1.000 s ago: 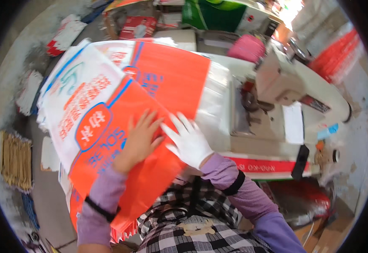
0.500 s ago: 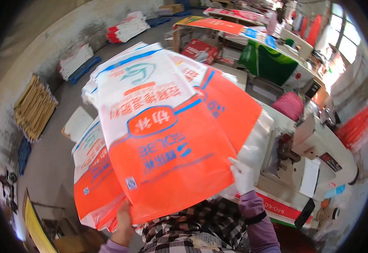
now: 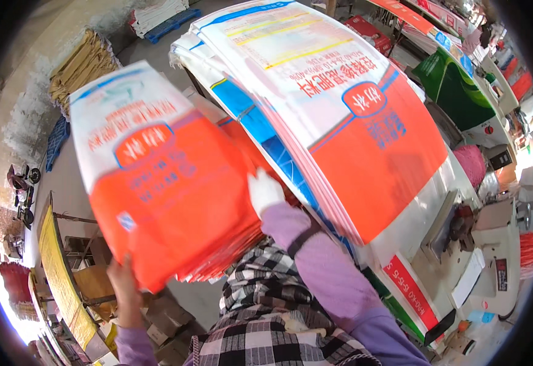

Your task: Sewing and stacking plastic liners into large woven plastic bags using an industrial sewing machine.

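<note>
An orange and white printed woven sack (image 3: 175, 201) lies spread out flat in front of me, slightly blurred. My bare left hand (image 3: 125, 283) grips its near left corner. At its right edge, my right hand (image 3: 265, 192), in a white glove, has its fingers on the sack's margin. Beneath it is a stack of similar sacks (image 3: 224, 253), their orange edges showing. To the right, a taller pile of the same sacks (image 3: 376, 165) rests on the sewing table, the top one lying flat.
A pale industrial sewing machine (image 3: 492, 244) stands on the table at right. Brown folded sacks (image 3: 83, 67) and white sacks on a blue pallet (image 3: 159, 18) line the far left wall. A yellow-covered stand (image 3: 65, 274) is at near left. A green sheet (image 3: 453, 91) hangs beyond.
Both hands have carried the sack leftward, off the pile on the table and over the left stack. The view has turned left, and another sack now tops the table pile.
</note>
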{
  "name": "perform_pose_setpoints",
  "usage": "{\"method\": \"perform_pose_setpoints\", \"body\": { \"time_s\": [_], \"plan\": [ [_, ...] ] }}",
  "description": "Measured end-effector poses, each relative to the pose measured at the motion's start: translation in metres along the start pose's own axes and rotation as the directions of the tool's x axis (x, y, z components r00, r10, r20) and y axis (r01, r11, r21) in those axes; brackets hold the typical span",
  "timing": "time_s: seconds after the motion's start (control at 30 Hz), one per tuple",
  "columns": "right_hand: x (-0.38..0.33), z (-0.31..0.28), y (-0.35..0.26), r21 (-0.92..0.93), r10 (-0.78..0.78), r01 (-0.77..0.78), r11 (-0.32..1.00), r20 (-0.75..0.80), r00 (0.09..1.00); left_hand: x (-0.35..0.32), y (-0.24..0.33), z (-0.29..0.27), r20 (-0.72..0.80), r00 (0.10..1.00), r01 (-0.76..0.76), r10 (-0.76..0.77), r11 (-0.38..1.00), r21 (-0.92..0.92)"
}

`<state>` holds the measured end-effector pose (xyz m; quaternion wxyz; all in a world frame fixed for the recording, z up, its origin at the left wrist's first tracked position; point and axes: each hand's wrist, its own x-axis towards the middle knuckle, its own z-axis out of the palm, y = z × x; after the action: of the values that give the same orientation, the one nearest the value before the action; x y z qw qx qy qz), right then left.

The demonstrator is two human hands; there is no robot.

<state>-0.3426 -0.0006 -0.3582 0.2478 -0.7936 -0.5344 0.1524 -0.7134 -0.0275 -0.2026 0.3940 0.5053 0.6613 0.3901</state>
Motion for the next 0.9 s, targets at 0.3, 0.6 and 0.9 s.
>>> {"method": "perform_pose_setpoints", "body": {
  "time_s": [0.3, 0.6, 0.9],
  "plan": [
    [-0.044, 0.006, 0.075, -0.464, 0.053, -0.149, 0.873, -0.213, 0.976, 0.059, -0.152, 0.058, 0.180, 0.972, -0.231, 0.149, 0.726, 0.648],
    [-0.097, -0.026, 0.105, 0.013, 0.184, -0.184, 0.983, -0.124, 0.975, -0.011, -0.010, 0.253, 0.700, 0.684, -0.298, 0.207, 0.954, 0.009],
    [-0.114, -0.041, 0.102, 0.193, 0.276, -0.244, 0.950, -0.160, 0.948, -0.039, 0.030, 0.264, 0.918, 0.279, -0.717, 0.282, 0.697, 0.004]
  ]
}}
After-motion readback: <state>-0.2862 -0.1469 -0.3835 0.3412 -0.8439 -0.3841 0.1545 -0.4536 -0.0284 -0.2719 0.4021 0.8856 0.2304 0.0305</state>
